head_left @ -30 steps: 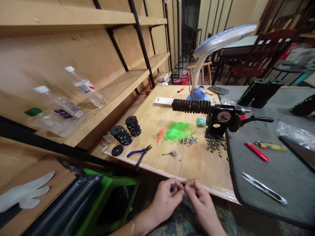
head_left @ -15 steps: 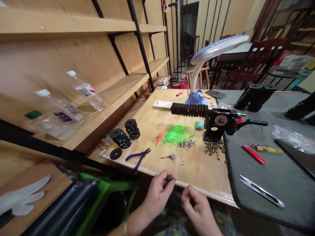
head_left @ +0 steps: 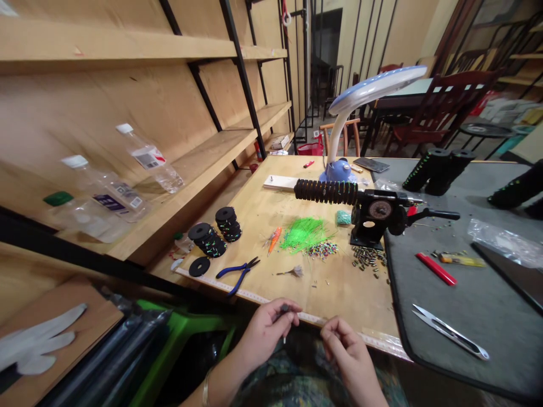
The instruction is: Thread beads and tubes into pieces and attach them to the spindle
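My left hand [head_left: 267,330] is at the table's front edge, its fingers closed on a small dark piece [head_left: 284,308]; a thin pale tip shows below the fingers. To its right, my right hand [head_left: 345,350] is pinched, thumb against forefinger. Whatever it holds, if anything, is too fine to make out. A gap separates the two hands. Beyond them on the wooden table lie a small tuft of pale fibres [head_left: 296,271], blue-handled pliers [head_left: 238,275], a pile of green strands [head_left: 306,233] and several coloured beads [head_left: 323,249].
A black hand-cranked winder [head_left: 375,212] carries a wound black spool [head_left: 326,191]. Small metal pieces [head_left: 368,258] lie scattered under it. Black foam spools [head_left: 207,239] stand at left. On the grey mat [head_left: 424,294] are thread snips [head_left: 452,332] and a red-handled tool [head_left: 436,268]. A lamp [head_left: 339,169] stands behind.
My left hand has turned slightly and shifted a little left and down, showing more of the dark piece. My right hand has moved slightly right, still pinched.
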`<state>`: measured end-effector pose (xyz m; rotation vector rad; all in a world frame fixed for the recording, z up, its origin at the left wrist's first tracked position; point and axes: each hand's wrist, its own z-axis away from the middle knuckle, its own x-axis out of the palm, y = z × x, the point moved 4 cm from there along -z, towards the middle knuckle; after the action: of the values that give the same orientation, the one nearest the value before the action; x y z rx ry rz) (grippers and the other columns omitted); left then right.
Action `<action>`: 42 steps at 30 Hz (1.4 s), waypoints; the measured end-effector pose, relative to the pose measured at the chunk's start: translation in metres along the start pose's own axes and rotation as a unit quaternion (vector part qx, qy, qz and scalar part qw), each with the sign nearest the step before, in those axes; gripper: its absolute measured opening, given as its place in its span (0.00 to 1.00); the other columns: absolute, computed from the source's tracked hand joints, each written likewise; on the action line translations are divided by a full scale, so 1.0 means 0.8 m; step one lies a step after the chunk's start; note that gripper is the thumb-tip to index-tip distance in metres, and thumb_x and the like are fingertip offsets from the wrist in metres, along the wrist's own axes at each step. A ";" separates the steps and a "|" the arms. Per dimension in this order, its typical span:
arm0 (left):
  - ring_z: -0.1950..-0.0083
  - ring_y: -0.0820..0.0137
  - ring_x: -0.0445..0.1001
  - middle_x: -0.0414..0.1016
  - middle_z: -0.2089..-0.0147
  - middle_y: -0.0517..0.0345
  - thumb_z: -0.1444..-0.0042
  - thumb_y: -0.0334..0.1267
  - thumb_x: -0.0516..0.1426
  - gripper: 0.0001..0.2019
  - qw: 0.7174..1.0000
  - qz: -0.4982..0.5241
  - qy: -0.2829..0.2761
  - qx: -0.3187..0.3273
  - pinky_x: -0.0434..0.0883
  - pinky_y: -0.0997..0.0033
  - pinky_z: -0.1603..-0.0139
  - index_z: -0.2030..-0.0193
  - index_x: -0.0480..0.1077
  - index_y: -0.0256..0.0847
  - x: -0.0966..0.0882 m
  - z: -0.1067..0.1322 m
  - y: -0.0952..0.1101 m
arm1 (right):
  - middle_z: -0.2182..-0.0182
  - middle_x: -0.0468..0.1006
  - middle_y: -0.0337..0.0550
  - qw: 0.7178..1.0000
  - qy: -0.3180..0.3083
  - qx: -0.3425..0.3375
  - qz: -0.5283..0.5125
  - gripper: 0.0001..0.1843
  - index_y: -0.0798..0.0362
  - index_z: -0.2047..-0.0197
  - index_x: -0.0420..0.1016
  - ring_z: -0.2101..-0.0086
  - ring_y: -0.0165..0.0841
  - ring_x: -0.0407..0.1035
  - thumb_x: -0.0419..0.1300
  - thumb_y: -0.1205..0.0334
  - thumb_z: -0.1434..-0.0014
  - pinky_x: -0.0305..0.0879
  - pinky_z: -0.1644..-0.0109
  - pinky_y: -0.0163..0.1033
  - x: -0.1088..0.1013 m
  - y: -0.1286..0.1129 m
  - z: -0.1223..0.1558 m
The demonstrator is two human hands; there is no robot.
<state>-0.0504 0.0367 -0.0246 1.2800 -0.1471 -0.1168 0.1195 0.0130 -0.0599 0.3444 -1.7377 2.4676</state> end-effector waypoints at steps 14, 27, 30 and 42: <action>0.79 0.80 0.55 0.61 0.80 0.67 0.57 0.50 0.66 0.19 0.994 0.078 -0.021 -0.079 0.51 0.78 0.77 0.74 0.70 0.35 0.038 -0.009 -0.002 | 0.83 0.61 0.30 0.998 -0.014 -0.043 0.037 0.23 0.53 0.76 0.68 0.81 0.25 0.54 0.63 0.40 0.50 0.52 0.77 0.31 0.006 -0.014 0.004; 0.72 0.71 0.67 0.72 0.75 0.59 0.46 0.41 0.59 0.10 0.990 -0.121 0.041 0.068 0.63 0.75 0.69 0.72 0.72 0.36 0.031 0.002 0.019 | 0.52 0.78 0.57 0.989 0.065 -0.105 0.086 0.25 0.50 0.49 0.74 0.54 0.47 0.73 0.62 0.43 0.45 0.71 0.69 0.38 -0.020 -0.059 0.015; 0.71 0.69 0.71 0.76 0.73 0.56 0.44 0.38 0.58 0.08 0.975 -0.174 0.055 0.125 0.65 0.75 0.68 0.71 0.73 0.38 0.034 0.010 0.028 | 0.54 0.79 0.56 0.996 -0.021 -0.072 0.044 0.27 0.50 0.48 0.72 0.55 0.46 0.73 0.62 0.43 0.46 0.73 0.66 0.40 0.006 -0.053 0.011; 0.71 0.68 0.73 0.77 0.73 0.55 0.45 0.36 0.58 0.07 0.965 -0.208 0.072 0.139 0.66 0.76 0.69 0.72 0.74 0.39 0.025 0.010 0.026 | 0.76 0.73 0.39 0.958 -0.058 -0.157 0.231 0.15 0.53 0.70 0.73 0.74 0.32 0.66 0.57 0.52 0.39 0.61 0.68 0.34 0.015 -0.029 -0.004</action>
<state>-0.0320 0.0317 -0.0014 1.5820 0.2419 -0.3729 0.1126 0.0236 -0.0366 0.0543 -2.4567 2.4199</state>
